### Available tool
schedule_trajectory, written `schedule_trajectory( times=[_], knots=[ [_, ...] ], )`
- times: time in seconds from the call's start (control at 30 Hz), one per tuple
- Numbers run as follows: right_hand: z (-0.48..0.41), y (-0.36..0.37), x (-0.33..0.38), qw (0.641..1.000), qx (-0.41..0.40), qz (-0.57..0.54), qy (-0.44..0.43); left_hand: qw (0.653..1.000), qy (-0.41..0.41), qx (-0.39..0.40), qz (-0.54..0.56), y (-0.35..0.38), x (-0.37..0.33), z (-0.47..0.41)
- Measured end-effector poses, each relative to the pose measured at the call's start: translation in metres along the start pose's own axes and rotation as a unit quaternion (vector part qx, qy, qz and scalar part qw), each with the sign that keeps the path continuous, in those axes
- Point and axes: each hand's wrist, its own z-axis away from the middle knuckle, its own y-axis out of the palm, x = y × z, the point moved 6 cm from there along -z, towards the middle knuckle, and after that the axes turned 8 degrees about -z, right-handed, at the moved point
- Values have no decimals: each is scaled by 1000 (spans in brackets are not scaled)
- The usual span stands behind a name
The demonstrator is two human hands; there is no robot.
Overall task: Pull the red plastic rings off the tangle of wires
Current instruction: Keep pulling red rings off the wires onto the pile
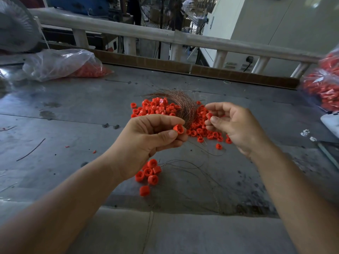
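pinching one red ring (178,129) between thumb and curled fingers of my left hand (150,138), i grip a second ring (209,116) likewise in my right hand (233,123). the wire tangle (183,104) lies just beyond, on the table (73,110) among loose rings (156,107). i reckon a hard tug on a snagged strand could drag the tangle and scatter them.

Two hands, left hand (146,138) and right hand (233,123); one copper wire tangle (184,104); red plastic rings (156,108) past counting, one in each hand.

No text, label or number is legible — none anywhere.
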Motion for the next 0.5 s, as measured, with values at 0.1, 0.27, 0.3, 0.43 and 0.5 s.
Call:
schedule_trajectory(
  times=[0.1,0.27,0.3,0.43,0.5],
  knots=[
    [7,14,7,998,45,-54,3,1000,3,0,-8,-1,0,0],
    [14,31,13,994,109,8,-18,1000,6,8,-27,0,0,-1],
    [15,33,13,993,117,3,-15,1000,6,9,-29,0,0,-1],
    [16,35,12,994,107,-20,-15,999,6,8,-36,1,1,-1],
    [16,36,12,993,109,-37,-16,999,7,5,-36,0,0,-1]
  ],
)
